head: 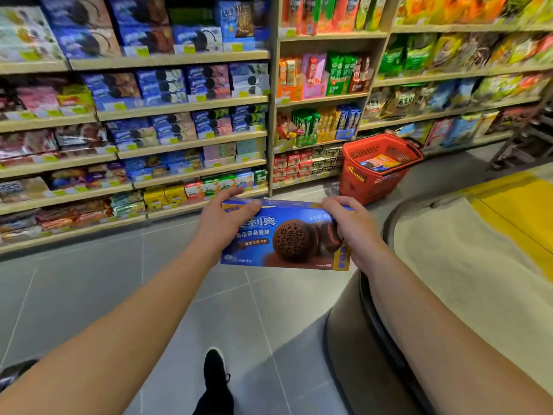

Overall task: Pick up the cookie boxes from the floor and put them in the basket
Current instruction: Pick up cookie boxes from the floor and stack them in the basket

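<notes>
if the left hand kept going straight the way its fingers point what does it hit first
Likely the lowest shelf's packets, straight beyond the left hand gripping the cookie box; depth is unclear.

Bright, even store light from overhead, soft shadows on the floor. Strong wide-angle bending at the edges. Shelves smeared and blurry, labels unreadable; cookie box print sharp. Mild glare on upper packets.
</notes>
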The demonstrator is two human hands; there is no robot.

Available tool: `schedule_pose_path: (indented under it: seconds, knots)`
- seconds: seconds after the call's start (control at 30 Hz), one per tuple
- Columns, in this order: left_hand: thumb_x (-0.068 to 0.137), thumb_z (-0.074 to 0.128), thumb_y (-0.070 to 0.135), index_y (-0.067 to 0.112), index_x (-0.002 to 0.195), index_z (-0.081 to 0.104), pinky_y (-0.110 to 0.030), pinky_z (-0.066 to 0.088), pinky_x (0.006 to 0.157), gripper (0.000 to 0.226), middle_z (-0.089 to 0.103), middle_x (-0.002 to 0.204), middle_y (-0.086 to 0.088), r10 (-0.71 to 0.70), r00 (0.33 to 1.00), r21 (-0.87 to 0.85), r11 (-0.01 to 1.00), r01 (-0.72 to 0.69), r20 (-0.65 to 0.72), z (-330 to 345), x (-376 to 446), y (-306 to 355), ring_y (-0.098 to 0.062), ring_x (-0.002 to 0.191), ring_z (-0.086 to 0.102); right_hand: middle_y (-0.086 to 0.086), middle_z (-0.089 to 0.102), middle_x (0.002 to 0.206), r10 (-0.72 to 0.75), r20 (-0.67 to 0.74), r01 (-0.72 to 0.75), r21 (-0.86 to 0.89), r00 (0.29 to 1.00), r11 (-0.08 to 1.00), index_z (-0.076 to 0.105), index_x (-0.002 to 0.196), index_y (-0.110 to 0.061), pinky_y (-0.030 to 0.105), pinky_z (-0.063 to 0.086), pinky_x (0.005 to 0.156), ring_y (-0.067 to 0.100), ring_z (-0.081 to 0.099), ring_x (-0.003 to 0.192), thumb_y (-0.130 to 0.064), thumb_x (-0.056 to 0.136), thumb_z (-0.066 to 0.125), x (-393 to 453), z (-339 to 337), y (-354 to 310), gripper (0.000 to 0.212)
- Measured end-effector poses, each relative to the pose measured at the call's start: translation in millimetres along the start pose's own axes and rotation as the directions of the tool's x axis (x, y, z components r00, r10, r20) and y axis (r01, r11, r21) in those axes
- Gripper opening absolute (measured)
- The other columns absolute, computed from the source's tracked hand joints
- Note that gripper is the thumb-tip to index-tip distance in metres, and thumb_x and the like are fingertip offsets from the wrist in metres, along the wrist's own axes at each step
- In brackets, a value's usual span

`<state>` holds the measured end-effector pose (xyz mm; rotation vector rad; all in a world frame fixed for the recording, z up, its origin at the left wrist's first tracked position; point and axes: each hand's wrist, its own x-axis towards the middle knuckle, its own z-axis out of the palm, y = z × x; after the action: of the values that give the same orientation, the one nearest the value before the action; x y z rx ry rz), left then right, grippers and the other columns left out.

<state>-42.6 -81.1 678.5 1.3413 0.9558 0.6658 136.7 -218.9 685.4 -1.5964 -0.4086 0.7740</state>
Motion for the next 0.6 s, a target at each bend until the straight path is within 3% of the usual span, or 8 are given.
schedule_pose_path:
  seconds: [0.1, 0.23, 0.6]
  knots:
    - [0.073, 0.079, 0.044, 0.036, 0.117, 0.06, -0.037, 0.06, 0.061, 0.049, 0.064, 0.116, -0.003, 0.025, 0.997, 0.014, 1.0, -0.026, 0.068, 5.7, 75.8, 16.0, -0.017, 0.076, 0.074, -0.002, 0.067, 0.066, -0.033, -0.082, 0.032, -0.009, 0.996, 0.999, 0.067, 0.102, -0.018, 0.017, 0.042, 0.041, 0.006, 0.061, 0.047, -0.03, 0.083, 0.072, 56.0, 13.2, -21.5, 0.023]
    - [0.072, 0.08, 0.044, 0.035, 0.119, 0.059, -0.045, 0.061, 0.068, 0.052, 0.066, 0.114, -0.003, 0.014, 0.985, 0.019, 1.0, -0.018, 0.17, 19.9, 179.1, 39.3, -0.021, 0.078, 0.074, 0.002, 0.073, 0.096, -0.043, -0.189, 0.04, -0.018, 0.981, 0.999, 0.069, 0.1, -0.024, 0.024, 0.051, 0.058, 0.011, 0.072, 0.074, -0.038, 0.079, 0.073, 136.0, 26.9, -45.7, 0.025]
    - [0.067, 0.081, 0.051, 0.041, 0.108, 0.061, -0.044, 0.061, 0.069, 0.048, 0.064, 0.119, -0.004, -0.072, 0.922, 0.075, 0.996, 0.047, 0.379, 119.3, 405.4, 64.0, -0.021, 0.081, 0.074, 0.007, 0.073, 0.092, 0.046, -0.378, -0.035, 0.036, 0.925, 0.999, 0.07, 0.092, -0.026, 0.038, 0.059, 0.071, 0.021, 0.073, 0.077, -0.045, 0.067, 0.076, 337.6, 1.2, -76.3, 0.032]
